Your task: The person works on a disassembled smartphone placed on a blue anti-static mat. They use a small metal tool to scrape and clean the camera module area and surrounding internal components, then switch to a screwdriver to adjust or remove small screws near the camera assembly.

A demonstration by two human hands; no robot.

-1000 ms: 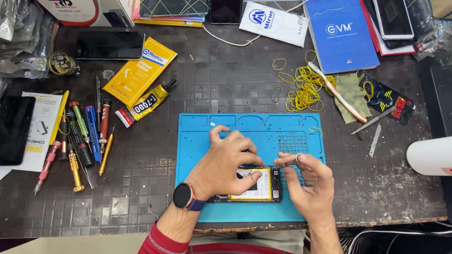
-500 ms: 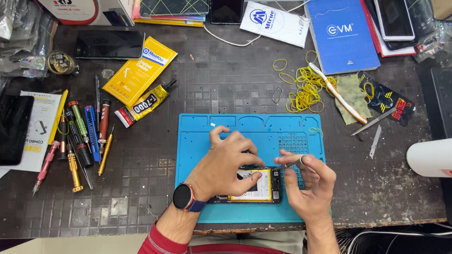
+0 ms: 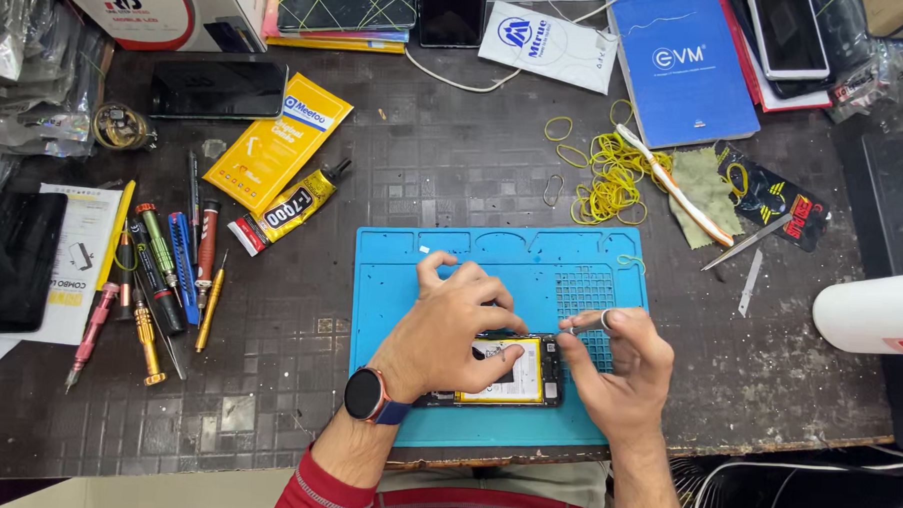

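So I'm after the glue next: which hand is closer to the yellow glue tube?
Left. The left hand presses the opened phone on the blue mat, down-right of the glue tube; the right hand sits farther right.

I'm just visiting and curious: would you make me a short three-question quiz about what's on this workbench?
1. True or false: the opened black phone with a yellow battery lies on the blue silicone work mat.
2. Which hand wears the round dark wristwatch?
3. The loose yellow rubber bands lie: A) beyond the mat, B) on the phone, C) among the screwdrivers.

Key:
1. True.
2. The left hand, pressing on the phone; the right hand is at its right end.
3. A.
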